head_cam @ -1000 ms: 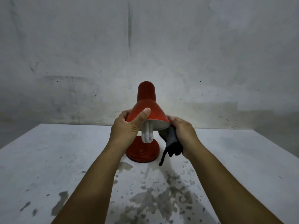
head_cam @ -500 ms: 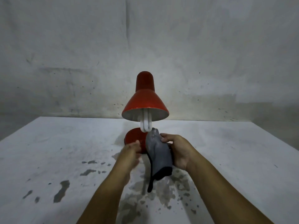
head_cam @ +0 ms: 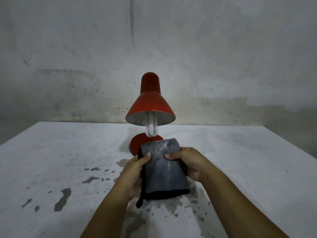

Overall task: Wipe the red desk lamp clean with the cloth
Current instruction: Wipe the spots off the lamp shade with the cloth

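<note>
Red and glossy, the desk lamp (head_cam: 150, 107) is standing toward the counter's (head_cam: 51, 160) far edge, white bulb (head_cam: 151, 128) showing. The left hand (head_cam: 137, 170) and right hand (head_cam: 187, 163) are both gripping the dusty grey cloth (head_cam: 163, 166).

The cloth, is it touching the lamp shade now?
Apart. The head view shows the cloth held in both hands below the shade, with the bulb between.

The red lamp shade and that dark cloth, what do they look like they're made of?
The lamp shade looks like painted metal, glossy red outside and white inside; highlights along its rim suggest a hard, smooth surface, though plastic is possible. The cloth, held by the left hand and right hand, looks like soft grey fabric: it creases and folds.
</note>
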